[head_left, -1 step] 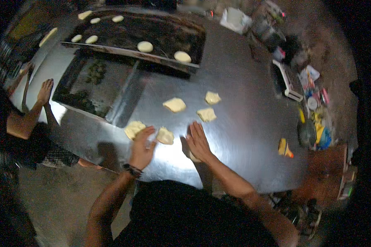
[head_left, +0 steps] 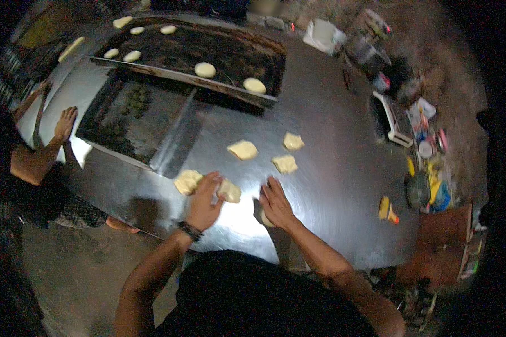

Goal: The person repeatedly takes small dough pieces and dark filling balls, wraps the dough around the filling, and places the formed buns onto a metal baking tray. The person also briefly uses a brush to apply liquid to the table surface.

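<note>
Around the left edge of a pale dough piece (head_left: 230,191), my left hand (head_left: 203,205) has its thumb and fingers closed. Another flattened dough piece (head_left: 186,182) lies against the far side of that hand. My right hand (head_left: 278,206) rests over a small dough piece (head_left: 266,219), mostly hidden under the palm; its fingers stretch forward, slightly bent. Farther up the steel table (head_left: 331,168) are three loose dough pieces, one larger (head_left: 242,150) and two smaller, (head_left: 293,141) among them the farthest.
A dark baking tray (head_left: 236,50) with several dough rounds stands at the back. Nearer is another tray (head_left: 166,106) with small dark lumps. A co-worker's hand (head_left: 66,122) rests at the left. A yellow-handled brush (head_left: 386,209) lies right; a white-edged container (head_left: 392,119) and clutter line the right side.
My left hand has moved right and now meets the dough piece beside it. My right hand has shifted slightly nearer, its fingers bending more. The whole view has shifted a little.
</note>
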Action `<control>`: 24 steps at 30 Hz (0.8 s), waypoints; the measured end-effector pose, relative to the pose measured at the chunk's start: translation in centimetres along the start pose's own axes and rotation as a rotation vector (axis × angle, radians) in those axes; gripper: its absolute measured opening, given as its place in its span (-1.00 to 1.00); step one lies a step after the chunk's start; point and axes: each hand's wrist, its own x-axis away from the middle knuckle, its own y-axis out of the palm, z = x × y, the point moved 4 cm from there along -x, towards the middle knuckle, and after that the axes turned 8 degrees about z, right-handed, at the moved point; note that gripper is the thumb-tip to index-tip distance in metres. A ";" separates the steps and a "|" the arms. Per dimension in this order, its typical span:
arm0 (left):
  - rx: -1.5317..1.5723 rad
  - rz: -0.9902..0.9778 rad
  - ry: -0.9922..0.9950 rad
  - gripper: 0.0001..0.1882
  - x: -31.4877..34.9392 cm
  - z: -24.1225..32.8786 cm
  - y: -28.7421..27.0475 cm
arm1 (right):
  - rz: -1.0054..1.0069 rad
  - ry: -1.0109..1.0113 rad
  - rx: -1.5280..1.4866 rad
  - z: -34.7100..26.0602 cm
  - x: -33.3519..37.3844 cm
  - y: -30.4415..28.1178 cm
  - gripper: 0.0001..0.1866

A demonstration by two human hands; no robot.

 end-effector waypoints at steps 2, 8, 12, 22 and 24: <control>-0.045 -0.037 0.124 -0.54 -1.4 -0.7 2.6 | -0.324 -0.004 0.136 0.6 1.0 -1.8 -0.49; -0.185 -0.633 0.289 -0.67 -1.9 -2.2 4.8 | -0.996 -0.079 0.179 -5.3 -4.8 -5.4 -0.54; 0.208 -0.665 -0.076 -0.71 -0.6 -3.2 0.0 | -0.637 -0.276 0.099 -13.0 -18.7 -6.3 -0.50; 1.298 -0.312 -1.144 -0.78 4.7 -7.8 -14.2 | 0.285 -0.443 -0.031 -18.2 -47.8 7.5 -0.74; 1.004 -0.299 -0.957 -0.74 4.5 -8.8 -15.5 | 0.160 -0.268 0.068 -16.0 -49.5 10.3 -0.75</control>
